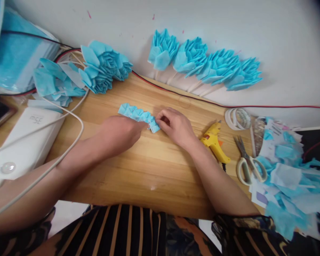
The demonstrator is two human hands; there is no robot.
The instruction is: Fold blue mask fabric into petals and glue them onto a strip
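Observation:
A strip of blue non-woven fabric, folded into a row of pointed pleats, lies across the middle of the wooden table. My left hand reaches over its near side, fingers curled and the fingertips pressed on the pleats toward the right end. At that right end, my right hand has thumb and forefinger pinched together against the strip's edge. The fingers partly hide the pleats there. To the right of my right forearm are a yellow hot glue gun and scissors with white handles.
Several blue fabric flowers on sticks lean against the wall; more flowers lie at back left. A white power bank with a white cable sits left. A tape roll and fabric scraps are right.

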